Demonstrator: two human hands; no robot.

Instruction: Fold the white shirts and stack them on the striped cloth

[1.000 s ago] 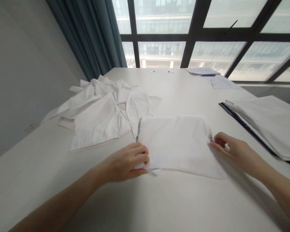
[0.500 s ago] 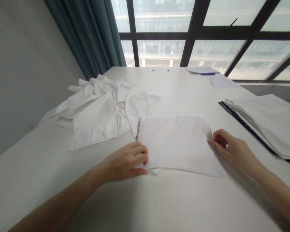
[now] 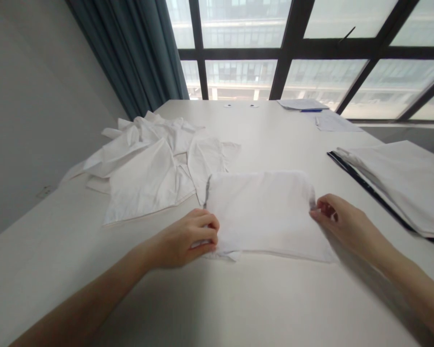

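Observation:
A white cloth [image 3: 264, 212], roughly rectangular, lies in front of me on the white table [image 3: 275, 303]. Its left and right edges look greyish, and a small flap sticks out at the near left corner. My left hand [image 3: 191, 237] is closed on the near left part of the cloth, fingers curled over its edge. At the right edge, my right hand [image 3: 342, 217] pinches the fabric between thumb and fingers. Left of the cloth, a loose heap of white fabric pieces [image 3: 144, 178] spreads out, its nearest piece close to the cloth's left edge.
At the right, a stack of folded white fabric [image 3: 401, 183] rests on a black sheet or bag [image 3: 376, 197]. Papers [image 3: 302, 104] and a blue pen [image 3: 311, 110] lie at the far right. Beyond the table are a window [image 3: 244, 77] and a dark blue curtain [image 3: 141, 53].
My left hand has shifted slightly left and closed its thumb toward its fingers at the cloth's near left corner. The right hand stays at the right edge, almost unmoved.

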